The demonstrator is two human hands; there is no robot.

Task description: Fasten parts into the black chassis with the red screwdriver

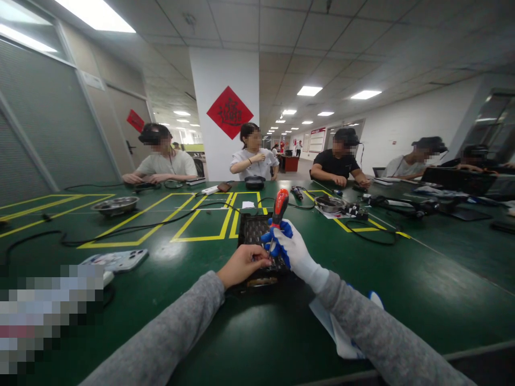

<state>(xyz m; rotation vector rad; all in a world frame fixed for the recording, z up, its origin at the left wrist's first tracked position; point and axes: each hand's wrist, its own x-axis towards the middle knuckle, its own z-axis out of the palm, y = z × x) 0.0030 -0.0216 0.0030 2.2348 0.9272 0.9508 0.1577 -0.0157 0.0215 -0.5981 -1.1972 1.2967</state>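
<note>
A screwdriver [280,206] with a red and black handle stands nearly upright in my right hand [295,249], which wears a white and blue work glove. Its shaft runs down to a black, tray-like part [251,228] with a patterned inside, lying before me on the table. Bare and ungloved, my left hand [245,264] pinches beside the lower end of the shaft, over that black part. Whatever sits between the left fingertips is too small or hidden to name. A brownish strip [262,281] shows at the near edge of the black part.
On the green table [193,332] a metal bowl [116,206] stands left, another [329,203] right. A phone [116,260] lies near my left arm, a white and blue glove [338,332] under my right forearm. Black cables [153,224] cross the yellow tape. Several people sit opposite.
</note>
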